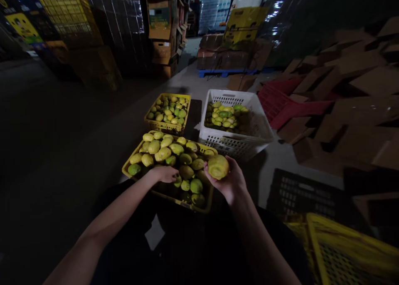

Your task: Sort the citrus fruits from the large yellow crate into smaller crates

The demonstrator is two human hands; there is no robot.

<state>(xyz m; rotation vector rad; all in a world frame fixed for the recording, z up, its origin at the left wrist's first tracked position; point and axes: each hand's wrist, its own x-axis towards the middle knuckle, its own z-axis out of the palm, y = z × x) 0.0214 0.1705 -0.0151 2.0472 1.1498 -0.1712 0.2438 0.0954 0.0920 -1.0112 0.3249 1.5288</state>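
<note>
My right hand point(232, 181) is closed around a large yellow lemon point(218, 167) with a wrinkled end, held up over the right end of a yellow crate point(126, 168). The crate is heaped with yellow and green lemons point(163, 153). My left hand point(166, 174) reaches in among them, palm down with its fingers curled. Its fingertips are beside a greenish lemon point(177, 181); whatever they may hold is hidden.
Beyond stand a smaller yellow crate point(165, 128) of lemons and a white crate point(260, 127) partly filled with them. Flattened cardboard point(364, 122) and a red crate point(276, 106) lie to the right. Another yellow crate point(316, 243) is near my right side.
</note>
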